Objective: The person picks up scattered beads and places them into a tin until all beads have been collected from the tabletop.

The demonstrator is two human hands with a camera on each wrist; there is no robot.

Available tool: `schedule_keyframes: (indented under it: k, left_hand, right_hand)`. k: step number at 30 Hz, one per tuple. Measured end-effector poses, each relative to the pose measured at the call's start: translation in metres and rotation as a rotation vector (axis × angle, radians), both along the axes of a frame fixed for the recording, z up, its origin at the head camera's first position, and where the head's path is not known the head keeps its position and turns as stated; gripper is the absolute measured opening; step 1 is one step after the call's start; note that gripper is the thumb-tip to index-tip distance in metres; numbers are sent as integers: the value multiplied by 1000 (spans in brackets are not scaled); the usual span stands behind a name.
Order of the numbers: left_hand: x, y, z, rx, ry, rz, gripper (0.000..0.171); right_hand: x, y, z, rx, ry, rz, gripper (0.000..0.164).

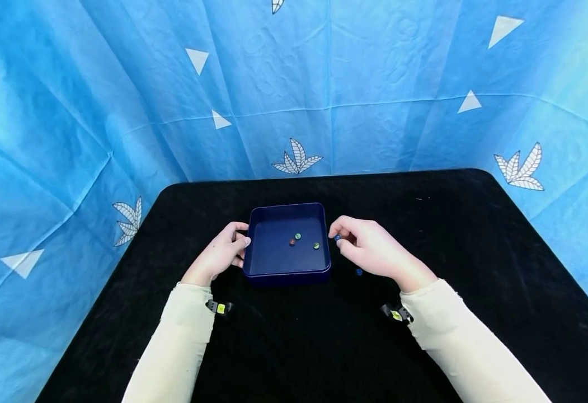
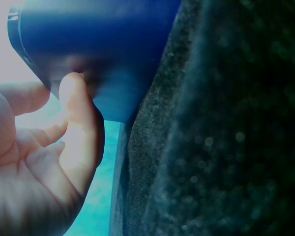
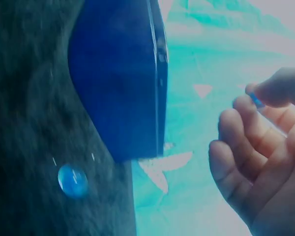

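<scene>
A dark blue square tray [image 1: 286, 266] lies on the black table with two green marbles [image 1: 297, 236] and a reddish-brown marble [image 1: 292, 242] inside. My left hand [image 1: 223, 246] is at its left side; in the left wrist view the thumb [image 2: 74, 93] touches the outer wall [image 2: 103, 39], with the other fingers loosely bent beside it. Just off the tray's right edge, my right hand [image 1: 371, 243] pinches a blue marble [image 3: 256, 100] between thumb and forefinger. A second blue marble [image 1: 359, 272] rests on the table below that hand.
The black-covered table [image 1: 294, 352] has rounded far corners. A blue curtain [image 1: 294, 67] with white leaves and triangles hangs behind it and along its sides. Small pale specks [image 1: 419, 198] lie on the cloth at the far right.
</scene>
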State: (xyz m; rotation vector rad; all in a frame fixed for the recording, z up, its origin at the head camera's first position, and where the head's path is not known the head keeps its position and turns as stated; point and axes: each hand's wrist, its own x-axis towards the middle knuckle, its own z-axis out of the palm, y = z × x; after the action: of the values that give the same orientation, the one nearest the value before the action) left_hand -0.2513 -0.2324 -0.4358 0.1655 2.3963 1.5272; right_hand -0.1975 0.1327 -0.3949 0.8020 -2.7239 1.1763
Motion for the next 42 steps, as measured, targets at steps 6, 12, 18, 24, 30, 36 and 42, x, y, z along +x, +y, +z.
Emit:
schedule_keyframes:
  k: [6,12,18,24,30,36,42]
  left_hand:
    - [0,0,-2,17,2,-2,46]
    - [-1,0,-1,21,4,0,46]
    - [0,1,-2,18,-3,-3,46]
    - [-1,3,1,25,-16,-8,48]
    - [14,12,25,10,-11,-13,47]
    - [18,14,29,9,-13,-8,46]
    - [3,4,9,8,-17,0,47]
  right_hand:
    - [8,-17,-1,-4,22,7,21]
    - [11,-28,-3,10,76,-11,26]
    - [10,-32,-9,67,45,45,42]
    - [7,-26,-12,61,81,34,40]
    - [3,-20,-12,77,87,8,34]
    - [2,-12,-6,112,41,-15,26]
    - [-4,16,9,139,44,-44,23]
